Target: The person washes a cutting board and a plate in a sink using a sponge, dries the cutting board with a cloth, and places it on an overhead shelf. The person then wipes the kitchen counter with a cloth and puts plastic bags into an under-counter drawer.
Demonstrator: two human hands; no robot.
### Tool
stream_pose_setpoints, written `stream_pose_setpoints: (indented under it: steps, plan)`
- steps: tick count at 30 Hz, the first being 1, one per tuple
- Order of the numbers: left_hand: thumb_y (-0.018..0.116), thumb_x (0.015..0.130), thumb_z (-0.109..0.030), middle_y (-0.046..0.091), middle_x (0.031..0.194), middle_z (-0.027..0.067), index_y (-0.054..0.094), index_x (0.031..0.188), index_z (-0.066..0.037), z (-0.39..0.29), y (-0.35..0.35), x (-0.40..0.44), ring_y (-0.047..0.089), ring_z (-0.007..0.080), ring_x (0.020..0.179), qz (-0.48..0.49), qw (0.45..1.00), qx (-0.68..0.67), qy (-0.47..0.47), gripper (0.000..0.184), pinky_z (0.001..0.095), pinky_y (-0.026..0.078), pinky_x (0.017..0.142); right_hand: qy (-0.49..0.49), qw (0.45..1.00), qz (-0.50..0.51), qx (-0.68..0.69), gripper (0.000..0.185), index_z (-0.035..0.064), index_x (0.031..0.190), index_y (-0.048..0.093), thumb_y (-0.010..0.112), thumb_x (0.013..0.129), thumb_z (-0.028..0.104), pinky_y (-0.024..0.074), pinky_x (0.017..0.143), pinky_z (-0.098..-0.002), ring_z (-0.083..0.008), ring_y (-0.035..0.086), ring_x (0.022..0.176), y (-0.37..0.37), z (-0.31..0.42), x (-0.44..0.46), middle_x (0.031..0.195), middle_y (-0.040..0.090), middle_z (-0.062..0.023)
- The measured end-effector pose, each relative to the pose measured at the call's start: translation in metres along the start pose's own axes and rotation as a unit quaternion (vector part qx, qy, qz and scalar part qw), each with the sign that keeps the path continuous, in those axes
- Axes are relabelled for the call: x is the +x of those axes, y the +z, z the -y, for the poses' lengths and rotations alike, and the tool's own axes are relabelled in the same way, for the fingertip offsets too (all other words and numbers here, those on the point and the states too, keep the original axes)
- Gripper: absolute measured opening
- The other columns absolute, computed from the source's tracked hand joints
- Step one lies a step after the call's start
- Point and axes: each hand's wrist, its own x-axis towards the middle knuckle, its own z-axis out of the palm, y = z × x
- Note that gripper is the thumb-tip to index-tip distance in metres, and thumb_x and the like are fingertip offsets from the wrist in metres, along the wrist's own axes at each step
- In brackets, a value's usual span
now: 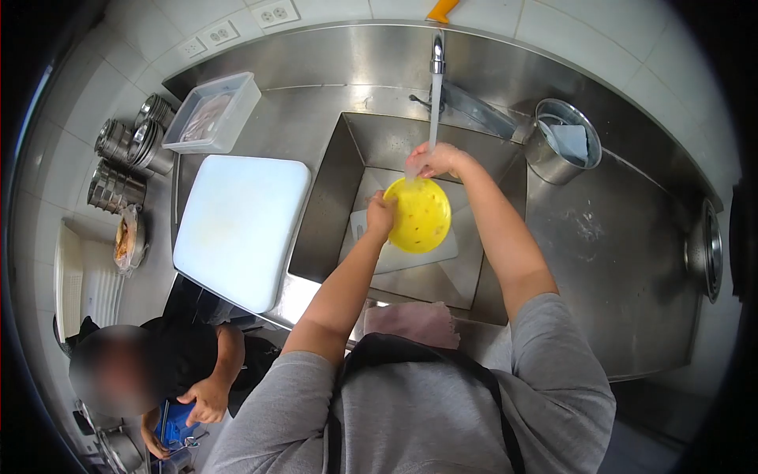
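My left hand (380, 216) grips the left rim of a round yellow bowl (420, 217), tilted over the sink (320, 213). Small dark bits dot the bowl's inside. At its upper rim, under the running water (435, 110) from the faucet (437, 59), is my right hand (437, 160). Its fingers are bent together; a whitish blur at the fingertips may be water or a held thing, I cannot tell. Beneath the bowl a white cutting board (430, 258) lies in the sink.
Left of the sink lies a large white cutting board (241, 225), with a plastic container (213, 114) behind it. A metal pot (562, 142) holding a cloth stands on the right. A pink cloth (412, 324) hangs at the front edge. A co-worker (181, 359) is at lower left.
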Motion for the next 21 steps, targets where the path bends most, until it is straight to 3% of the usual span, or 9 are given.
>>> stream_pose_setpoints:
  steps: [1,2,4,5,7,11,16,17,21]
  plan:
    - [0.052,0.080,-0.020,0.058,0.084,0.0136,0.050,0.098,-0.009,-0.012,-0.002,-0.001,0.058,0.0244,0.072,0.004,0.987,0.146,0.060,0.022,0.0325,0.045,0.062,-0.009,0.999,-0.029,-0.014,0.014,0.0074,0.088,0.058,0.052,0.078,0.015,0.0436,0.057,-0.0208,-0.0082,0.056,0.066,-0.003,-0.004,0.011,0.075,0.059,-0.0013]
    - [0.052,0.080,-0.020,0.058,0.084,0.0136,0.050,0.098,-0.009,-0.023,-0.002,-0.003,0.058,0.0244,0.072,0.002,0.987,0.146,0.060,0.022,0.0325,0.045,0.062,-0.010,0.999,-0.027,-0.015,0.014,0.0074,0.088,0.058,0.052,0.078,0.015,0.0436,0.057,-0.0208,-0.0082,0.056,0.066,-0.008,-0.005,0.024,0.075,0.059,-0.0013]
    - [0.052,0.079,-0.020,0.060,0.081,0.0125,0.048,0.095,-0.009,-0.060,-0.002,-0.016,0.058,0.0272,0.076,0.067,0.958,0.271,0.056,0.020,0.0373,0.042,0.067,-0.153,0.959,-0.181,-0.156,0.018,0.0085,0.093,0.055,0.053,0.077,0.014,0.0449,0.067,-0.0278,-0.0144,0.058,0.078,-0.021,-0.008,0.051,0.079,0.059,-0.0052]
    - [0.050,0.078,-0.014,0.059,0.088,0.0115,0.049,0.095,-0.013,-0.049,0.003,-0.006,0.056,0.0310,0.082,0.074,0.934,0.329,0.114,0.017,0.0392,0.042,0.070,-0.154,0.959,-0.180,-0.156,0.018,0.0085,0.093,0.055,0.053,0.077,0.014,0.0449,0.067,-0.0278,-0.0144,0.058,0.078,-0.024,-0.005,0.057,0.079,0.059,-0.0052]
    - [0.048,0.077,-0.011,0.058,0.090,0.0106,0.050,0.095,-0.013,-0.059,0.009,-0.008,0.055,0.0300,0.084,0.081,0.912,0.376,0.144,0.018,0.0384,0.043,0.071,-0.334,0.814,-0.423,-0.218,0.024,0.0075,0.099,0.051,0.054,0.076,0.015,0.0433,0.075,-0.0341,-0.0230,0.056,0.088,-0.026,0.019,0.052,0.087,0.057,-0.0092]
    - [0.043,0.075,-0.005,0.057,0.096,0.0098,0.051,0.095,-0.014,-0.076,0.021,-0.013,0.054,0.0284,0.089,0.114,0.875,0.436,0.178,0.023,0.0385,0.043,0.073,-0.293,0.799,-0.374,-0.370,0.029,0.0073,0.101,0.048,0.056,0.075,0.016,0.0428,0.077,-0.0359,-0.0308,0.053,0.089,-0.034,0.035,0.050,0.093,0.055,-0.0115]
    - [0.043,0.076,-0.007,0.057,0.093,0.0121,0.050,0.095,-0.012,-0.076,0.033,-0.012,0.055,0.0289,0.088,0.147,0.875,0.433,0.161,0.021,0.0400,0.043,0.073,-0.144,0.906,-0.252,-0.307,0.023,0.0072,0.096,0.054,0.054,0.076,0.018,0.0407,0.080,-0.0381,-0.0304,0.050,0.096,-0.072,0.052,0.059,0.106,0.050,-0.0142]
    - [0.043,0.077,-0.008,0.058,0.092,0.0127,0.050,0.095,-0.012,-0.073,0.034,-0.011,0.055,0.0292,0.087,0.151,0.881,0.421,0.154,0.020,0.0398,0.043,0.073,-0.167,0.857,-0.301,-0.383,0.023,0.0074,0.093,0.056,0.056,0.076,0.022,0.0416,0.079,-0.0357,-0.0290,0.051,0.093,-0.074,0.050,0.045,0.101,0.052,-0.0127]
    - [0.042,0.079,-0.011,0.058,0.091,0.0135,0.050,0.096,-0.011,-0.067,0.030,-0.009,0.055,0.0297,0.087,0.150,0.887,0.414,0.139,0.019,0.0390,0.042,0.072,-0.281,0.879,-0.242,-0.301,0.033,0.0086,0.100,0.055,0.061,0.072,0.025,0.0419,0.079,-0.0337,-0.0265,0.052,0.091,-0.089,0.035,0.009,0.097,0.053,-0.0117]
